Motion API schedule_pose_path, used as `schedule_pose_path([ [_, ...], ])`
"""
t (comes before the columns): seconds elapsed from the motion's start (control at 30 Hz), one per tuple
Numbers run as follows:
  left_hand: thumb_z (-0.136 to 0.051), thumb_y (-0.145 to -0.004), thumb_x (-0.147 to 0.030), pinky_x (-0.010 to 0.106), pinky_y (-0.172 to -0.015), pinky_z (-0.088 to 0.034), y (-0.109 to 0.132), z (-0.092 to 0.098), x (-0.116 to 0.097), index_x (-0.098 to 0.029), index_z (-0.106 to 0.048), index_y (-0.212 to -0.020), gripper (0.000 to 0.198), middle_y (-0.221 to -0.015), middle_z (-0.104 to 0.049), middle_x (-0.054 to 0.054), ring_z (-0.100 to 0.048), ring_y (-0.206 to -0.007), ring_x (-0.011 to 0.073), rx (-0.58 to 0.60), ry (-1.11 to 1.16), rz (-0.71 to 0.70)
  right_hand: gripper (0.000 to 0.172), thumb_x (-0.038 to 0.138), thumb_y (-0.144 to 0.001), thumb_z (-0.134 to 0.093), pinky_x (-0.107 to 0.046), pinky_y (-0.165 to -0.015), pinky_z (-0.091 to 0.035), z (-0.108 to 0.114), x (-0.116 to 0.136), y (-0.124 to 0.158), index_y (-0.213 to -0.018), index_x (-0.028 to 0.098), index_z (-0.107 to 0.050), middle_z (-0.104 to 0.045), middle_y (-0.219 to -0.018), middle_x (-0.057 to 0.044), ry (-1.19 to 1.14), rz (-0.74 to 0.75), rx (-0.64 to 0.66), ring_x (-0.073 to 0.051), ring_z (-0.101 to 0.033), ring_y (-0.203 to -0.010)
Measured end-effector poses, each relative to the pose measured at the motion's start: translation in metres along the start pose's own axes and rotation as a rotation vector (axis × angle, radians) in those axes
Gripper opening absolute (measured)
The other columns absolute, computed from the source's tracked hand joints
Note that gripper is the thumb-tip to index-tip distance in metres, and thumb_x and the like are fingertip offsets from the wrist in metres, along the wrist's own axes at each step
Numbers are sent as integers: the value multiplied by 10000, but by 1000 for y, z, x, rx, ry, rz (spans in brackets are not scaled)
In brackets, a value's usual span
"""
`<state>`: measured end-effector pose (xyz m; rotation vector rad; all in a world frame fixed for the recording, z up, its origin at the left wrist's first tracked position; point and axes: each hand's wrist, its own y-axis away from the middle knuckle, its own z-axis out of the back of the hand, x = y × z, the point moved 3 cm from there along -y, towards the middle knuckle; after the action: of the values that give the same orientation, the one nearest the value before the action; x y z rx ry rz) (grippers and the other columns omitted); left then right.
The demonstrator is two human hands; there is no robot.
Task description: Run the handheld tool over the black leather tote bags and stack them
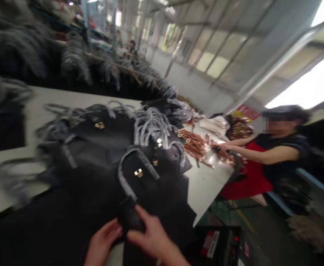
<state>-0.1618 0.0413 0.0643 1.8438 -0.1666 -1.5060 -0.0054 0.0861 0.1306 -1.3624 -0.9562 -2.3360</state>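
Near the front of the table, my right hand grips a small dark piece, thumb below and fingers above it. The piece looks like black leather or similar; its exact kind is blurred. My left hand has its fingers curled together against the piece's left side. Just beyond lies a black bag panel with a gold clasp and a plastic-wrapped curved handle. More black panels overlap under and around my hands.
A white table runs away from me, bearing piled black panels with wrapped handles. Brown straps lie farther along. At right, a person in a red apron works at the table's edge. A dark box stands below.
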Motion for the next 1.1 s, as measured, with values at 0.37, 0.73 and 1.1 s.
schedule_pose_path([
  [0.37,-818,-561,-266,242,-617,-493,-25,6,52,-107,-685,-831,340,-745,-696,65,-612,-625,128,83,428,-64,633,322,-808,-635,-202,-438,-447,-1,-13,11,-1404,223,-449,-691,-780,-5,-61,-212,140,-96,-564,-470],
  [0.73,-825,-579,-298,266,-638,-524,-28,6,58,-102,-689,-862,370,-794,-709,83,-633,-657,144,71,456,-56,683,375,-787,-661,-230,-467,-472,2,-4,-4,-1413,215,-440,-674,-706,14,33,-211,66,-125,-583,-484],
  [1.1,-706,-724,-248,241,-642,-509,-23,1,60,-121,-629,-1006,319,-816,-654,56,-609,-698,137,42,281,-220,737,423,-778,-663,-233,-455,-489,-2,-3,-14,-1429,194,-406,-698,-811,-20,-32,-183,-77,-117,-576,-492],
])
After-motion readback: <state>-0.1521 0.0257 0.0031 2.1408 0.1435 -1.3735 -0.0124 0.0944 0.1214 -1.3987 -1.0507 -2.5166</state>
